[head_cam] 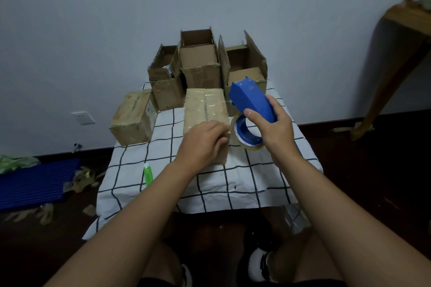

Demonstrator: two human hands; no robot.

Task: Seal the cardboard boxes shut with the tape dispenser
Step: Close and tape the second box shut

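Note:
A closed cardboard box [205,109] with tape along its top seam lies in the middle of the checked table [210,184]. My left hand [205,140] rests on its near end, fingers bent over the right edge. My right hand [275,126] grips the blue tape dispenser [250,98] just right of that box, its clear tape roll [247,133] beside my left fingertips. Another taped box [133,119] sits at the table's left edge. Three open boxes stand at the back, on the left [165,79], in the middle [200,63] and on the right [245,63].
A green utility knife [147,174] lies on the cloth near the left front. On the dark floor at left are a blue ribbed mat [35,184] and tape scraps [84,177]. A wooden table leg [394,72] stands at right. My knees are below the table.

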